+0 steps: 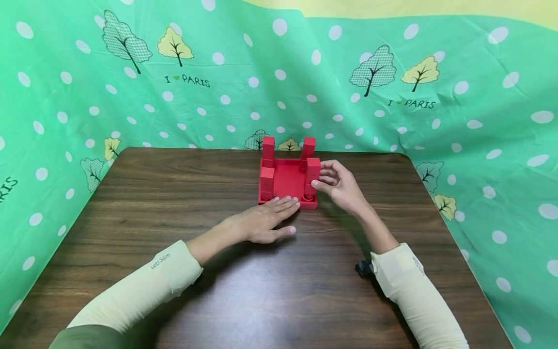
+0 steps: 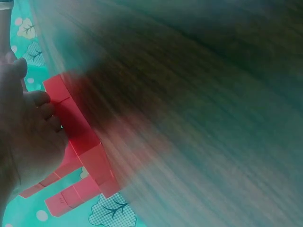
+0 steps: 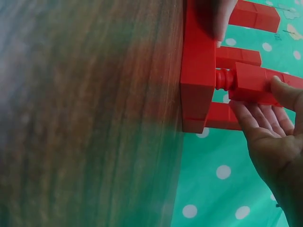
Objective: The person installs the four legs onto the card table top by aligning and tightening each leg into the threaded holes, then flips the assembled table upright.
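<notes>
A red square base (image 1: 288, 182) with raised edges lies on the table, and red block-like legs stand up from its corners. My right hand (image 1: 342, 188) holds the front right leg (image 1: 313, 169) between thumb and fingers. In the right wrist view, a ridged, screw-like end (image 3: 225, 79) shows between that leg and the base's corner, so a gap separates the block from the base. My left hand (image 1: 267, 222) rests with straight fingers on the base's front edge, thumb apart toward me. The front left leg (image 1: 267, 183) stands just beyond its fingertips.
Two more red legs, back left (image 1: 268, 150) and back right (image 1: 308, 148), stand at the far corners. The base sits near the far edge of the brown wooden table (image 1: 196, 179). A green dotted cloth (image 1: 279, 97) hangs close behind.
</notes>
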Available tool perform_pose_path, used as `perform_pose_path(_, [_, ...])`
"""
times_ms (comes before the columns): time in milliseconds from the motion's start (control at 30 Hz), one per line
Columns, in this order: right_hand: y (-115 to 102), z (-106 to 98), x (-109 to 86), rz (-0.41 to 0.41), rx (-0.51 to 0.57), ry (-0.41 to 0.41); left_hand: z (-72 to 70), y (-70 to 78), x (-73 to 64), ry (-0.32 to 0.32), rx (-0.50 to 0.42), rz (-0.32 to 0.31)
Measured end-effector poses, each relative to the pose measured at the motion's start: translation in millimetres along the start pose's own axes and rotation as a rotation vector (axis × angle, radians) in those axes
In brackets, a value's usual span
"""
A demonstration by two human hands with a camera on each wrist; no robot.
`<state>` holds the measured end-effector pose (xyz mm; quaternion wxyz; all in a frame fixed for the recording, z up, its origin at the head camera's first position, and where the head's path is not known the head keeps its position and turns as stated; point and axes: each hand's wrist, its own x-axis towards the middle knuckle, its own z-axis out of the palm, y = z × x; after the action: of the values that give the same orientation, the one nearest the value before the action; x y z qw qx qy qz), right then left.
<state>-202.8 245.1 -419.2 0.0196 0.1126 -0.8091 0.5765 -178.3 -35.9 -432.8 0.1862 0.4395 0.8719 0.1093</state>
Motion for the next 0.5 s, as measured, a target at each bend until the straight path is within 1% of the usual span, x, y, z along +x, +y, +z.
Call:
perform_pose_path(167, [1.4, 0.4, -0.1, 0.014, 0.001, -0.018, -1.6, -0.3, 0.3, -0.007, -0.007, 0.001])
perform_pose_path(300, [0.6, -0.2, 0.4, 0.033, 0.009, -0.055, -1.8, -0.1, -0.2, -0.014, 0.000, 0.000])
perform_pose_path(500, [-1.2, -3.1, 1.6, 0.068, -0.038, -0.105, -1.8, -0.3, -0.5, -0.019, -0.001, -0.004])
